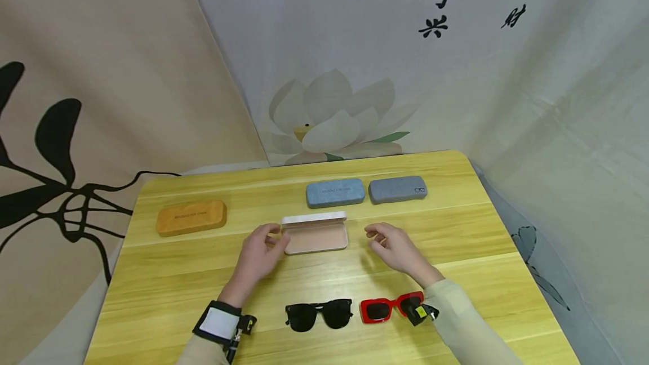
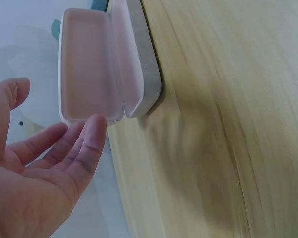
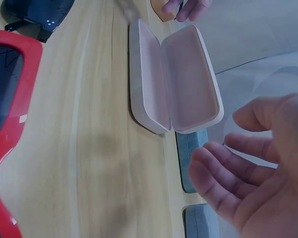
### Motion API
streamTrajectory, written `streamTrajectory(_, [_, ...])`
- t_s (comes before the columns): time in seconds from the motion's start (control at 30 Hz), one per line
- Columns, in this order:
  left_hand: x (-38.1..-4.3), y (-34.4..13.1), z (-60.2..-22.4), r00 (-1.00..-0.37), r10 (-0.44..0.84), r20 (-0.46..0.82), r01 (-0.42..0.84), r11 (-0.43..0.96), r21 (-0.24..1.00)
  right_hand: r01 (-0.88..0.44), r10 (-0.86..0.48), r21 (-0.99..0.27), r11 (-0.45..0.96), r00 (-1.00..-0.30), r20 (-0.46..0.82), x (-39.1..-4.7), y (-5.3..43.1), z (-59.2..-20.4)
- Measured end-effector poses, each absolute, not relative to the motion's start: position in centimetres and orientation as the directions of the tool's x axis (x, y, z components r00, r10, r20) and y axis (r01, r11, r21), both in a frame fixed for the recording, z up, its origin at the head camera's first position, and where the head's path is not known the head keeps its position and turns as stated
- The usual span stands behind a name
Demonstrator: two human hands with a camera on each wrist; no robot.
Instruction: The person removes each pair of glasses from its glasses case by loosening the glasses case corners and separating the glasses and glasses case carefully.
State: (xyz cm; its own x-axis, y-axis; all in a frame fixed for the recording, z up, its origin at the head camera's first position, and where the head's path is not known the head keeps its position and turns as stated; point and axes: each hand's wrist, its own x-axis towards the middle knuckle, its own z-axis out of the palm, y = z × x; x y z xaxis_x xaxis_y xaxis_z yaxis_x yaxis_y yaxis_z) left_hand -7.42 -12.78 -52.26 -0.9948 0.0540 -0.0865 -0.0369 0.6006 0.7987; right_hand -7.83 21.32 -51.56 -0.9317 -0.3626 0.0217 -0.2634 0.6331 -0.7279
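Note:
A white glasses case (image 1: 315,239) with a pale pink lining stands with its lid raised in the middle of the table; its inside is bare. My left hand (image 1: 259,255) is at the case's left end, fingers loosely bent and holding nothing. Off the right end, with a gap of table between, my right hand (image 1: 395,248) hovers with relaxed, empty fingers. Black sunglasses (image 1: 319,315) lie in front of the case. To their right are red-framed sunglasses (image 1: 377,310), partly covered by the right wrist's camera in the head view.
Behind the white case sit a closed blue glasses case (image 1: 335,193) and a closed grey one (image 1: 398,190), side by side. An orange glasses case (image 1: 191,218) lies at the far left of the wooden table (image 1: 487,263). Printed cloth hangs behind the back edge.

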Motion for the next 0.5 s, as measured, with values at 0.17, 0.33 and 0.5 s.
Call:
streamTrajectory(0.17, [-8.0,-12.7,-52.2,-0.994,0.008,-0.107,-0.084,0.567,0.820,-0.236,-0.364,-0.750,0.618,-0.931,-0.007,-8.5,20.8,-51.6])
streamTrajectory(0.33, [-8.5,-12.6,-52.2,-0.990,-0.028,-0.140,-0.133,0.547,0.826,-0.208,-0.357,-0.776,0.595,-0.934,-0.023,-9.1,20.2,-51.7])
streamTrajectory(0.5, [-8.9,-12.4,-52.2,-0.982,-0.061,-0.177,-0.183,0.519,0.835,-0.105,-0.338,-0.839,0.535,-0.936,-0.099,-9.8,19.4,-51.8])
